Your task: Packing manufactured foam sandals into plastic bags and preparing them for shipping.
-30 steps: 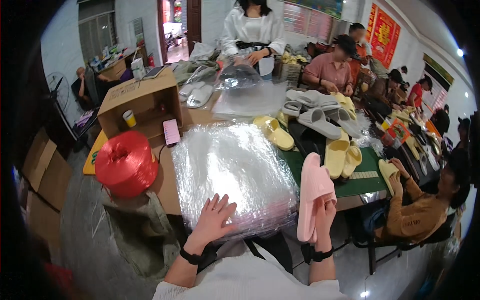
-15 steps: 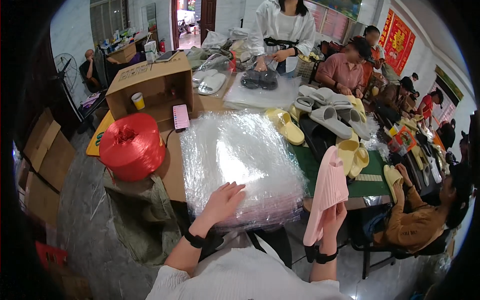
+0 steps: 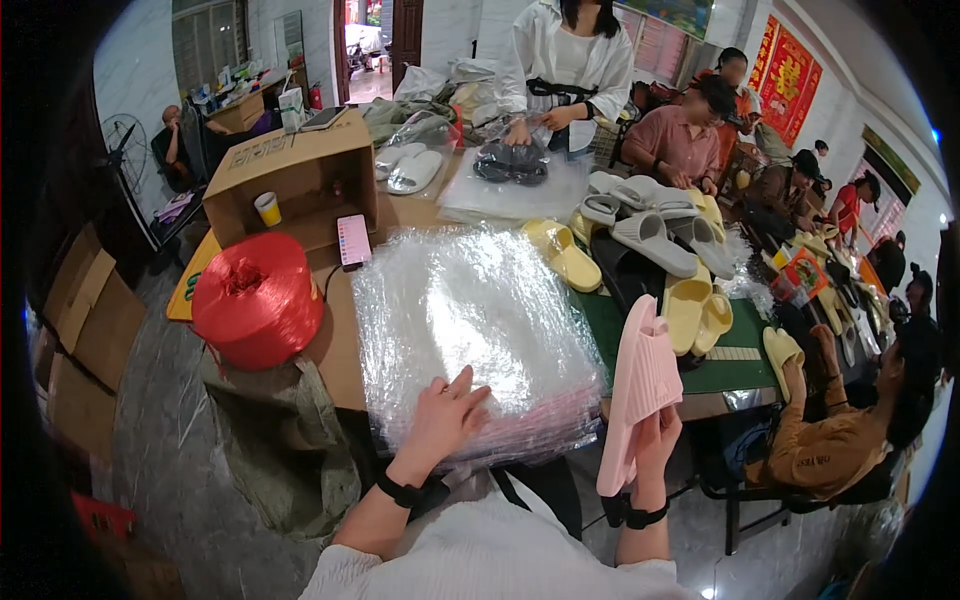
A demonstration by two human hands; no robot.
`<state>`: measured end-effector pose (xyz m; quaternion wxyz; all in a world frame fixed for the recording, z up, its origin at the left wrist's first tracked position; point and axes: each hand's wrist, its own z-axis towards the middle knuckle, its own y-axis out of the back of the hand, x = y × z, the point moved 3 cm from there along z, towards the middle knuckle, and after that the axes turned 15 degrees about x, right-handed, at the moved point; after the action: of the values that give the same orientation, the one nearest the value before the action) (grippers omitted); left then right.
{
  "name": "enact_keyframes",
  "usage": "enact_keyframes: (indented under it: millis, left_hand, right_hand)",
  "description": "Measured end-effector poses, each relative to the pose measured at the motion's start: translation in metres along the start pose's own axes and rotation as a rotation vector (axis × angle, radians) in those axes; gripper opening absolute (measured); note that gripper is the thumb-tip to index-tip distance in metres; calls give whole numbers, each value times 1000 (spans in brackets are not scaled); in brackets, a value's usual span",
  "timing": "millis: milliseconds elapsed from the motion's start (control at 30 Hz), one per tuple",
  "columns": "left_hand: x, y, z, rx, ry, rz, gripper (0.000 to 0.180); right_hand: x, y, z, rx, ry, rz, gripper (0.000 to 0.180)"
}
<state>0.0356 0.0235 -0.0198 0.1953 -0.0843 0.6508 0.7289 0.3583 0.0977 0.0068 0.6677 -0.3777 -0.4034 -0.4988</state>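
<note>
We are pressing our left hand (image 3: 443,418) — fingers spread wide — on the stack of clear plastic bags (image 3: 470,340), while our right hand (image 3: 655,450) is gripping a pink slipper (image 3: 640,395) upright.

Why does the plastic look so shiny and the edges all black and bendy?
Head view: ceiling light glares white off the plastic bags under the left hand; the fisheye lens bends the table edge and blacks out the corners; the slipper in the right hand stays sharp.
</note>
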Motion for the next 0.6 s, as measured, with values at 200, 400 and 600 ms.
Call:
enact_keyframes:
  millis: [200,400,600]
  left_hand:
    - [11,2,7,-98,156,-410,28]
    - [33,-13,11,-160,164,-593,31]
    - [47,-32,12,-169,307,-1487,44]
  right_hand:
    - [6,-5,-2,-2,-54,5,31]
    - [0,-9,-7,63,-49,-79,28]
    - [18,-5,-7,204,80,-701,24]
